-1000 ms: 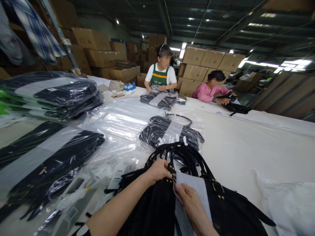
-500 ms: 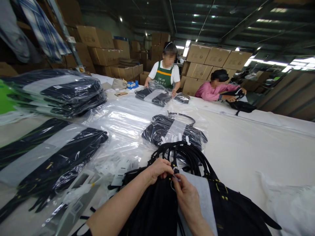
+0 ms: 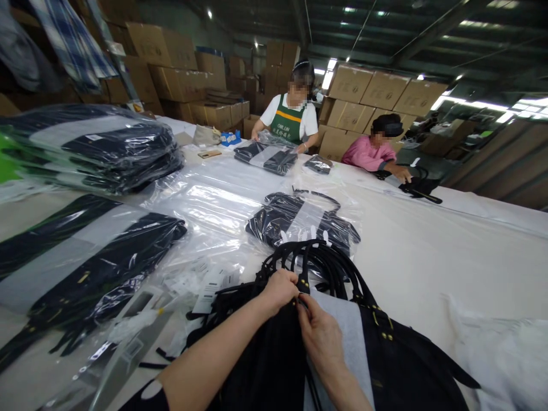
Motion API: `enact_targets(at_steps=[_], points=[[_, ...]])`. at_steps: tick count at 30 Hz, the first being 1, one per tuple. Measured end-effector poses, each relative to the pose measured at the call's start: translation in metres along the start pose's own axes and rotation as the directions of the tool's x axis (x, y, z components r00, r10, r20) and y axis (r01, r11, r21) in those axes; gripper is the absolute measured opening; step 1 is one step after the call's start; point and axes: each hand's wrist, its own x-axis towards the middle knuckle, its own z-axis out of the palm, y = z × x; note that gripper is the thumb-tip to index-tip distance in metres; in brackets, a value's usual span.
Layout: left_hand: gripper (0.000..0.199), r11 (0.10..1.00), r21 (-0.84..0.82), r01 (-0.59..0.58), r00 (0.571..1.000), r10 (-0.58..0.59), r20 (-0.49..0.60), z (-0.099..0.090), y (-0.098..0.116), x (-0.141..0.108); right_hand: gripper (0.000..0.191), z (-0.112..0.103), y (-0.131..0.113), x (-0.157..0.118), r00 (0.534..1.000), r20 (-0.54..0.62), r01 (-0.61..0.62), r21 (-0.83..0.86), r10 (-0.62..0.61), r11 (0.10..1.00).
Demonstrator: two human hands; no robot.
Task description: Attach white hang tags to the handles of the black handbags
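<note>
Black bags (image 3: 402,348) with looped handles lie in front of me, a pale grey sheet (image 3: 342,325) wrapped over one. My left hand (image 3: 280,291) is closed with its fingertips at the base of a handle, beside small brass studs. Just below and to the right, my right hand (image 3: 321,328) pinches at the same spot, thumb and fingers together. The fingertips of both hands nearly meet. What they grip is small and mostly hidden by the fingers.
Plastic-wrapped black bags lie ahead (image 3: 306,217), at left (image 3: 85,251) and in a stack (image 3: 98,142). Clear bags and tags (image 3: 214,285) are left of my hands. White material (image 3: 500,359) lies right. Across the table (image 3: 428,245), two people handle black bags; cartons (image 3: 368,91) stand behind.
The metal ring and small piece seen between my fingers are now hidden. My fingertips have drawn closer together. The person in pink has lowered the black bag onto the table.
</note>
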Motion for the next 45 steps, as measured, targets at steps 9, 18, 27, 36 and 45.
enact_targets(at_steps=[9, 18, 27, 36, 45], points=[[0.008, 0.983, -0.135, 0.127, 0.902, -0.058, 0.428, -0.033, 0.001, 0.007, 0.031, -0.007, -0.012, 0.007, 0.998, 0.065, -0.006, -0.004, 0.006, 1.000], [0.012, 0.961, -0.211, 0.179, 0.869, -0.053, 0.492, -0.039, -0.004, 0.013, 0.030, -0.002, -0.003, 0.016, 0.998, 0.048, 0.020, 0.242, -0.033, 0.970], [0.018, 0.978, -0.185, 0.098, 0.932, -0.025, 0.362, -0.029, -0.009, 0.014, 0.031, -0.002, -0.006, 0.019, 0.996, 0.087, 0.011, 0.259, -0.034, 0.966], [0.016, 0.943, -0.332, 0.015, 0.998, -0.032, -0.047, -0.019, -0.014, 0.000, 0.042, 0.000, 0.003, 0.016, 0.996, 0.080, -0.006, 0.493, -0.039, 0.870], [0.008, 0.764, -0.642, -0.062, 0.978, -0.083, -0.193, -0.032, -0.012, -0.018, 0.038, 0.007, -0.005, 0.022, 0.999, 0.038, -0.006, 0.577, -0.019, 0.817]])
